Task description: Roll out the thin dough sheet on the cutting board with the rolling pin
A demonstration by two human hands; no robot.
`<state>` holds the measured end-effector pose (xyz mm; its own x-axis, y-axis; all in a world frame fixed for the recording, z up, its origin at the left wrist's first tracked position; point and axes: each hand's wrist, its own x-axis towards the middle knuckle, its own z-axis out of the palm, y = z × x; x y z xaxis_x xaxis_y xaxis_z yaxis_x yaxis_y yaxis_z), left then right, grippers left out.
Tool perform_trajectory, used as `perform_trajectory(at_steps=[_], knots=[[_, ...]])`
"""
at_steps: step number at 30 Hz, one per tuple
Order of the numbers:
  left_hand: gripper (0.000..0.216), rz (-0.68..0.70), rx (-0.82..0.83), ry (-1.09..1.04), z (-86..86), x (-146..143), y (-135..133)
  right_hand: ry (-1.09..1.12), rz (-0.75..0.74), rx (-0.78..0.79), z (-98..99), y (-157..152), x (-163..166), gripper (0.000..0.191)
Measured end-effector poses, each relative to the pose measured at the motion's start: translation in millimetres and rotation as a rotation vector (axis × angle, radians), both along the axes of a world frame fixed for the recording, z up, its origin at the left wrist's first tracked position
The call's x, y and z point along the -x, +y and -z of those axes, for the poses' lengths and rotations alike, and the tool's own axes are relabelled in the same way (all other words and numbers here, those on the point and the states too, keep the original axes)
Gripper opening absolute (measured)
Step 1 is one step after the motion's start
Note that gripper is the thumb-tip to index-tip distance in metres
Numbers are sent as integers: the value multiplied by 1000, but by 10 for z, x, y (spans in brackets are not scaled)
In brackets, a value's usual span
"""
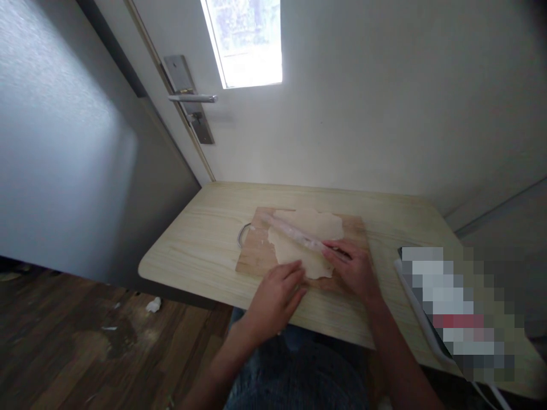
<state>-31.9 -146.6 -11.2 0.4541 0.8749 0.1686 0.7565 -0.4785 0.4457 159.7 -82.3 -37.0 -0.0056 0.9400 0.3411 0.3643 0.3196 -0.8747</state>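
Observation:
A thin sheet of pale dough [314, 225] lies spread on a wooden cutting board [256, 253] on a light wooden table [205, 245]. A floury rolling pin [294, 233] lies diagonally across the dough. My right hand [352, 270] rests palm-down on the pin's near end, fingers stretched over it. My left hand [276, 296] lies at the dough's near edge, fingers flat and together, touching the dough and the board.
A white door [342, 114] with a metal lever handle [192, 98] and a bright window pane stands behind the table. A blurred object with a white rim [421, 319] sits at the table's right. Dark wooden floor with scraps lies at the left.

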Motion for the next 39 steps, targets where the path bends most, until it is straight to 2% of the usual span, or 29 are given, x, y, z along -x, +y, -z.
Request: perform_trajectory(at_steps=[4, 6, 9, 12, 15, 19, 25, 31, 36, 39], knots=[[35, -79, -67, 23, -194, 188, 368, -15, 6, -7, 15, 1, -1, 19], [40, -76, -93, 94, -210, 244, 584, -21, 18, -19, 22, 3, -2, 19], [48, -66, -98, 261, -147, 250, 860, -42, 33, -12, 30, 6, -10, 21], [48, -50, -126, 379, -94, 182, 1070, -74, 30, 5, 33, 14, -23, 23], [44, 6, -119, 406, -98, 92, 1275, -73, 55, 7, 31, 23, -28, 23], [45, 54, -57, 412, -83, -24, 1561, -78, 86, 38, 13, 22, -24, 24], [53, 15, 90, 453, -75, -232, 1864, -116, 161, 95, -20, 5, -14, 28], [64, 27, 170, 377, -108, -431, 2109, -108, 244, 138, -28, -5, -1, 28], [61, -11, 179, 243, -82, -549, 2286, -120, 252, 222, -22, -21, -23, 32], [54, -54, 126, 141, -49, -611, 2394, -127, 252, 254, -12, -23, -34, 33]])
